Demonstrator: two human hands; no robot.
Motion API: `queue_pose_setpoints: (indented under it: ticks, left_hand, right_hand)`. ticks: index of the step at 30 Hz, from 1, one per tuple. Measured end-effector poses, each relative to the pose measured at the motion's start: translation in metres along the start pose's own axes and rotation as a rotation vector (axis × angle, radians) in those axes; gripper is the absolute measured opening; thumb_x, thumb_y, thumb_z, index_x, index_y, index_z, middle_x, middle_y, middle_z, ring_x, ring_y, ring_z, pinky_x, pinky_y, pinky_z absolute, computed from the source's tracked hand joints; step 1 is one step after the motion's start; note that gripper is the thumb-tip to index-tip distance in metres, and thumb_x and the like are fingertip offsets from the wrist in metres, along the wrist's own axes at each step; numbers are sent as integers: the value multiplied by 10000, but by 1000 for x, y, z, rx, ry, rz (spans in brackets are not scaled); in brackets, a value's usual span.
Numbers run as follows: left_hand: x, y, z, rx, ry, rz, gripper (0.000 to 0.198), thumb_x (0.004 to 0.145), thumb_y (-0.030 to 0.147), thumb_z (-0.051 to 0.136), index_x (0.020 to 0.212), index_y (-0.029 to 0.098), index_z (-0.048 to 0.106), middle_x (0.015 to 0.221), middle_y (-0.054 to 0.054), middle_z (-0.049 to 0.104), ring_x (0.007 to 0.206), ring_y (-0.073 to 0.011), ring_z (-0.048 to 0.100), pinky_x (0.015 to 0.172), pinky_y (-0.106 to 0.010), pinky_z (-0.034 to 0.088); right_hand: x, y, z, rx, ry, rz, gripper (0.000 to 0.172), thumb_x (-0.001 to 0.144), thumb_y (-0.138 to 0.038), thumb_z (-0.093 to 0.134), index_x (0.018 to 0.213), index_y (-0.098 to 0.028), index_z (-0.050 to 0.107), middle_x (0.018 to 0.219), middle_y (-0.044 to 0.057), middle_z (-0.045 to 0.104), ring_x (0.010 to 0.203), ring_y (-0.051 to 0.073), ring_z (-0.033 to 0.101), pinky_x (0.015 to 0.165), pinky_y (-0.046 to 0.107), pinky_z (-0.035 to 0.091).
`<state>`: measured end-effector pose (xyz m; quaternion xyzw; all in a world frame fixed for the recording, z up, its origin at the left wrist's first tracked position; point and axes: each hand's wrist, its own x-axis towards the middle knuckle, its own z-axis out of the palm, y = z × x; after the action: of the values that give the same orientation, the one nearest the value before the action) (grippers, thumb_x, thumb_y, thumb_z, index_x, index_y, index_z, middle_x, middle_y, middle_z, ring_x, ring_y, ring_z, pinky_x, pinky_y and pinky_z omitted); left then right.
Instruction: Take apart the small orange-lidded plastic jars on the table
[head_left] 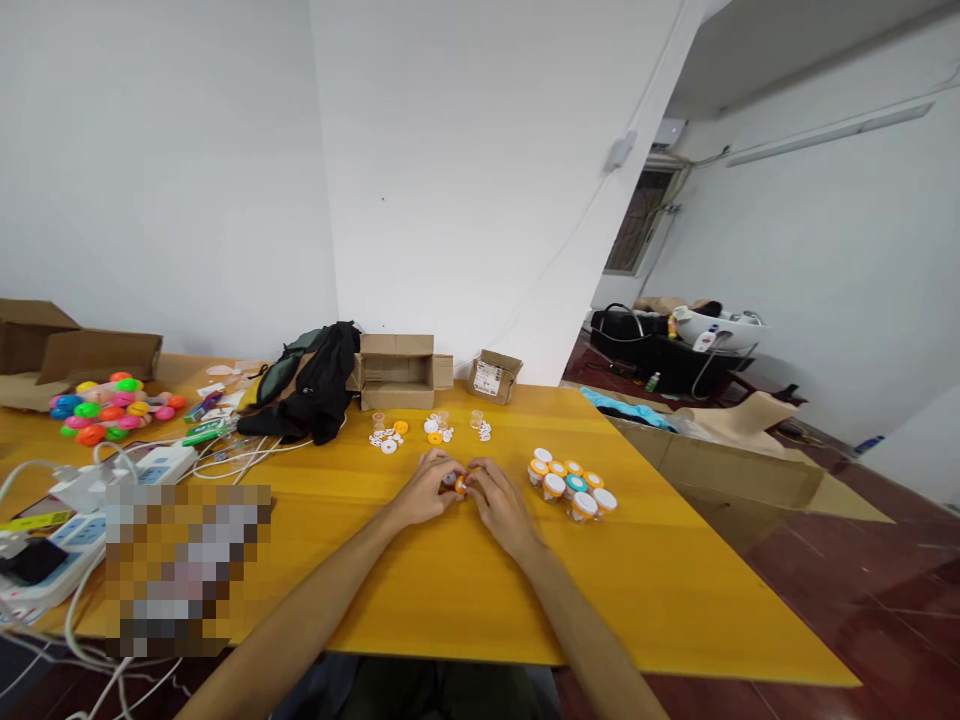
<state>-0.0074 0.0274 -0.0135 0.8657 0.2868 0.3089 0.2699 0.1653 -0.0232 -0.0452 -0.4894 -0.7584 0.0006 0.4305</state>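
Note:
Over the middle of the yellow table [465, 590], my left hand [431, 488] and my right hand [499, 500] meet around a small clear container with an orange part [460, 485]. The fingers of both hands are closed on it and hide much of its shape. To the right stands a group of several small clear containers with white, orange and teal tops [576, 484]. Beyond my hands lie loose white and orange round pieces [388, 447] beside a clear cup [379, 421]. Another clear cup [477, 419] stands near small white pieces [484, 433].
Along the wall are an open cardboard box [397, 372], a smaller box [495, 377] and a dark jacket [319, 385]. Colourful balls [112, 410] lie at the left. Power strips [82, 545] with tangled white cables cover the left edge, near a blurred-out patch [187, 570].

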Motion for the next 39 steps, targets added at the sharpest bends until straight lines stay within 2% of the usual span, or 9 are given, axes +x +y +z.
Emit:
queue_pose_setpoints:
  ticks: [7, 21, 28, 33, 39]
  left_hand:
    - [0, 0, 1, -16, 22, -6, 191, 755, 122, 673, 909, 235, 684, 919, -25, 649, 1002, -235, 522, 996, -389, 380]
    - [1, -6, 4, -74, 67, -58, 226, 745, 179, 683, 961, 240, 699, 972, -40, 640, 1012, -238, 530, 1014, -393, 398]
    - [3, -9, 2, -100, 91, -85, 240, 735, 193, 690, 970, 242, 703, 987, -38, 640, 1015, -231, 538, 990, -374, 422]
    - [4, -10, -1, -133, 108, -93, 263, 717, 180, 705, 974, 237, 703, 1012, -39, 670, 1056, -245, 548, 1001, -389, 422]
    - [7, -13, -2, -205, 167, -126, 258, 709, 136, 704, 950, 227, 696, 1013, -31, 683, 1042, -233, 575, 996, -380, 438]
  right_hand:
    - [0, -1, 0, 28, -17, 21, 210, 889, -97, 455, 887, -253, 595, 1038, 67, 629, 950, 216, 636, 843, 370, 541]
    - [1, -4, 0, 75, 33, 32, 190, 915, -170, 437, 875, -251, 604, 995, 74, 648, 936, 225, 643, 841, 379, 547]
    - [2, -4, -1, 95, 92, 80, 190, 931, -211, 438, 871, -251, 614, 997, 78, 653, 940, 225, 642, 845, 375, 546]
    - [3, 2, -1, 6, 142, 80, 204, 946, -222, 429, 873, -258, 616, 969, 71, 655, 902, 223, 640, 793, 356, 547]
    - [1, 13, 4, -147, 29, 49, 243, 895, -120, 442, 811, -270, 613, 876, 73, 650, 819, 239, 623, 755, 364, 525]
